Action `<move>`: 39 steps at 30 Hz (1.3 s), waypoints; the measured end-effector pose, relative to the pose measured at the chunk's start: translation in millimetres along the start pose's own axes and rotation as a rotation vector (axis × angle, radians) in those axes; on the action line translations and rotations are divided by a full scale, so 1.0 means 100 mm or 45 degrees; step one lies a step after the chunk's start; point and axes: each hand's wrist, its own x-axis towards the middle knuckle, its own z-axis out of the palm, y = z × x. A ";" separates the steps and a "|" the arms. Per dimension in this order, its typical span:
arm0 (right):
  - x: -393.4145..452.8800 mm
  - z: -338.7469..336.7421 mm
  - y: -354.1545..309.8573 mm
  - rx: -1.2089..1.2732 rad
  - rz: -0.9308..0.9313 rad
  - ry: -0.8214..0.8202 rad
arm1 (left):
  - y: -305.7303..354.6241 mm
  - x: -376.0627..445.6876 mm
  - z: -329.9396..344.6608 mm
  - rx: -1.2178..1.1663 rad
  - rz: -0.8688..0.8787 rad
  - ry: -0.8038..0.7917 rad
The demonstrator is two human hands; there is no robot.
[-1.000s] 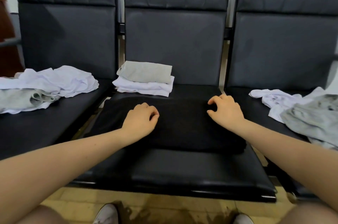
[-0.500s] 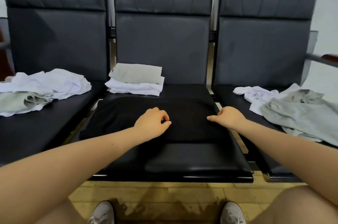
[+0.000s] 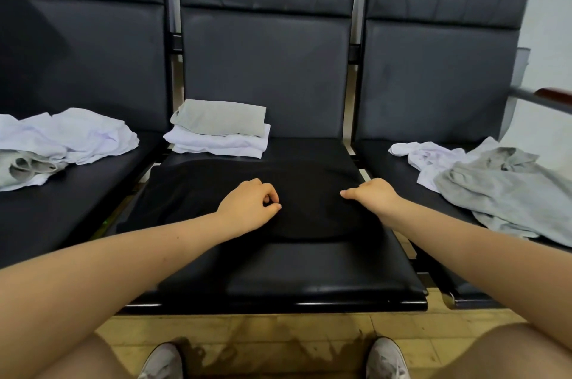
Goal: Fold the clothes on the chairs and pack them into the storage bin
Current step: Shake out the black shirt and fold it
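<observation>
Black garment [image 3: 216,193] lies spread flat over the middle chair's seat [image 3: 309,279], covering the seat from its left edge to its right edge and leaving the front strip of cushion bare; the left hand [image 3: 247,205] rests on the cloth near its middle, fingers curled with thumb and forefinger tips together, seemingly pinching a bit of the fabric; the right hand [image 3: 371,196] sits at the garment's right side near the seat's right edge, fingers curled under and thumb pointing left, gripping the cloth there as far as I can see. Behind the black piece, at the back left corner of the same seat, a folded stack [image 3: 219,137] stands against the backrest: a grey folded garment [image 3: 219,117] on top of folded white ones [image 3: 216,143]. On the left chair's seat [image 3: 62,208] a loose heap of white clothes [image 3: 71,137] lies toward the back, with a crumpled grey piece [image 3: 24,169] at its front left; on the right chair's seat [image 3: 402,174] a rumpled grey garment [image 3: 507,193] sprawls over the right side, partly overlapping a white garment [image 3: 427,156] behind it. Both bare forearms reach in from the near side; two pale shoes [image 3: 164,363] show on the yellowish tiled floor [image 3: 263,341] below the seat's front edge.
</observation>
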 end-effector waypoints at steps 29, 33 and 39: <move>0.00 0.72 -0.77 0.292 -0.061 -0.185 | -0.57 0.05 -0.24 -0.149 -0.490 0.026; 0.06 0.63 -0.47 -0.088 0.012 -0.234 | -0.42 0.16 -0.19 -0.146 -0.517 -0.033; -0.10 0.73 -0.47 -0.164 -0.046 -0.394 | -0.35 0.20 -0.18 -0.171 -0.515 -0.056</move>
